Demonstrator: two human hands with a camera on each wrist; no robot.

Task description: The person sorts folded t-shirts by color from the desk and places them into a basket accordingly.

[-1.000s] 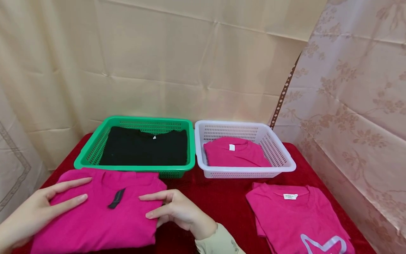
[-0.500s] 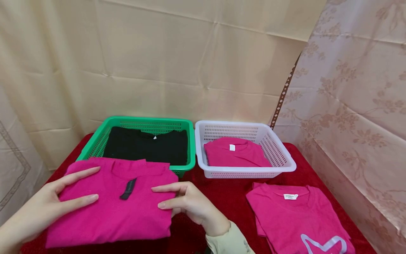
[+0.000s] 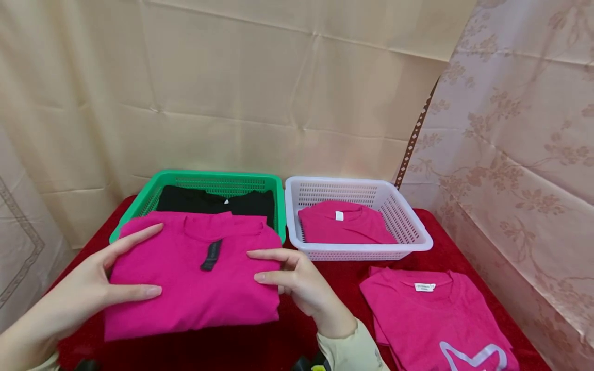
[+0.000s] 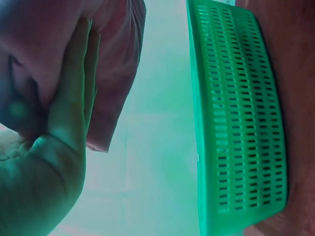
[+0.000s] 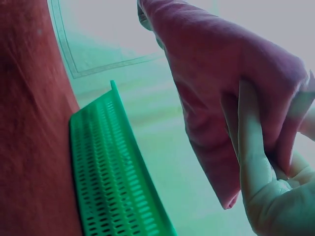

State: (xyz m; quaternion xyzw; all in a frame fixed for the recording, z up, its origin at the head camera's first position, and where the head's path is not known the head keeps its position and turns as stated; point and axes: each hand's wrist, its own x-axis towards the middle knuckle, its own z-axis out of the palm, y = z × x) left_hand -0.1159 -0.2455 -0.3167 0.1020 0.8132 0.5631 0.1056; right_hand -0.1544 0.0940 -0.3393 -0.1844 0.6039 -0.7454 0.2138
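Observation:
A folded magenta T-shirt (image 3: 195,288) with a dark neck label hangs in the air before the green basket (image 3: 121,226), overlapping its front in the head view. My left hand (image 3: 99,275) grips the shirt's left side, thumb and a finger on top, other fingers beneath. On the right side my right hand (image 3: 297,281) pinches the shirt the same way. Both wrist views show fingers tucked under the pink fabric (image 4: 115,73), held higher than the basket's rim. Inside the green basket lies a folded black T-shirt (image 3: 252,205), its front part hidden by the held shirt.
A white basket (image 3: 366,253) stands right of the green one, with a folded pink T-shirt (image 3: 343,229) in it. Another folded pink T-shirt (image 3: 431,314) with a star print lies front right on the red tablecloth (image 3: 185,355). Beige curtains (image 3: 232,93) hang behind.
Both hands have carried the magenta T-shirt up, forward and to the right, from the front left to over the green basket's front. The other shirts and baskets have stayed put.

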